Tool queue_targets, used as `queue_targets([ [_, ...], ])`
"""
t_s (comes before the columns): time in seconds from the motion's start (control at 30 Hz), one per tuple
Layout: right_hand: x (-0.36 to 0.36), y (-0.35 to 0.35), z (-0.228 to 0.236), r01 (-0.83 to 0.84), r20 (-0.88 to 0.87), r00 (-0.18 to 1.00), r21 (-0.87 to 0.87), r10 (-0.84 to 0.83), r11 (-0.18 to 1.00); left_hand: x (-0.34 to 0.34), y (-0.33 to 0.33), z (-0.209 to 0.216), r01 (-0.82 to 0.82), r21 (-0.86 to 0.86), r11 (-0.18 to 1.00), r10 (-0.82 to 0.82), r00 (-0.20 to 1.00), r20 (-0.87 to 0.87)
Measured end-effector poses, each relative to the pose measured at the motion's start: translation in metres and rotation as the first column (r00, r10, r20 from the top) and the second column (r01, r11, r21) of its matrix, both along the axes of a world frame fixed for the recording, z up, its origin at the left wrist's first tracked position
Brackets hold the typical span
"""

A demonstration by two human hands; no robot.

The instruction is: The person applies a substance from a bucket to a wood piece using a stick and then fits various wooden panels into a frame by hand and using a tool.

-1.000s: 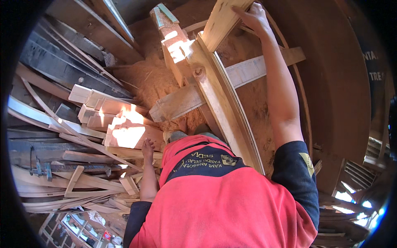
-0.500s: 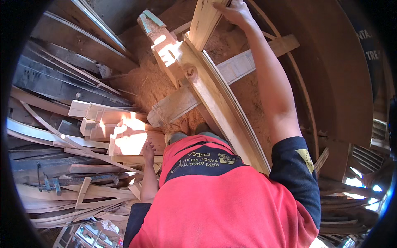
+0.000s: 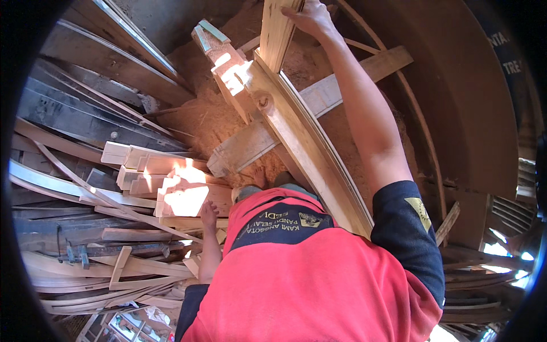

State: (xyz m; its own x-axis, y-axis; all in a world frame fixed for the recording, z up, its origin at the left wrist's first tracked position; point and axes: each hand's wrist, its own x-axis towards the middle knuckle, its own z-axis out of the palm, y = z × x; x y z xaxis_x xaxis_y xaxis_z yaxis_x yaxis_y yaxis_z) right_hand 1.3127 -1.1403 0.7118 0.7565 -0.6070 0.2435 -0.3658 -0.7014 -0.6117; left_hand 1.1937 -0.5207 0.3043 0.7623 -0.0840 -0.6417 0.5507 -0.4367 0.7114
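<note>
Evidently | right hand, twelve o'clock: grip clasps board by its edge, likely steadying it at knotted plank's far end | crossbeam passes beneath, seemingly propping plank | left hand, eight o'clock: grip loose, apparently empty

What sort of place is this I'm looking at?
Most likely a woodworking shop: sawdust is spread over the ground, bare cut boards are stacked at the left, and what looks like a metal clamp lies among the wood there.
</note>
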Motion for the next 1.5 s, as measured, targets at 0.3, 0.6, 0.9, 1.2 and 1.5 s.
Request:
queue_targets([
  [0.3,0.007,0.017,-0.017,0.112,0.009,0.994,-0.073,-0.111,0.991,-0.002,0.000,0.011,-0.004,0.139,0.990,0.027,0.986,-0.164],
  [0.6,0.001,0.006,-0.019,0.077,-0.109,0.990,-0.084,-0.086,0.993,0.022,-0.034,0.040,0.081,0.033,0.996,-0.079,0.995,-0.065],
  [0.9,-0.039,-0.004,-0.048,-0.118,0.189,0.977,0.084,0.100,0.989,0.030,-0.024,0.037,0.191,0.161,0.968,-0.180,0.981,-0.078],
  [1.2,-0.055,-0.025,-0.058,-0.277,0.326,0.920,0.150,0.217,0.949,0.111,-0.185,0.144,0.225,0.089,0.970,-0.226,0.708,0.669],
  [1.5,-0.054,-0.026,-0.135,-0.453,0.454,0.832,0.222,0.320,0.864,0.202,-0.518,0.341,0.559,-0.094,0.824,-0.142,0.363,0.921],
])
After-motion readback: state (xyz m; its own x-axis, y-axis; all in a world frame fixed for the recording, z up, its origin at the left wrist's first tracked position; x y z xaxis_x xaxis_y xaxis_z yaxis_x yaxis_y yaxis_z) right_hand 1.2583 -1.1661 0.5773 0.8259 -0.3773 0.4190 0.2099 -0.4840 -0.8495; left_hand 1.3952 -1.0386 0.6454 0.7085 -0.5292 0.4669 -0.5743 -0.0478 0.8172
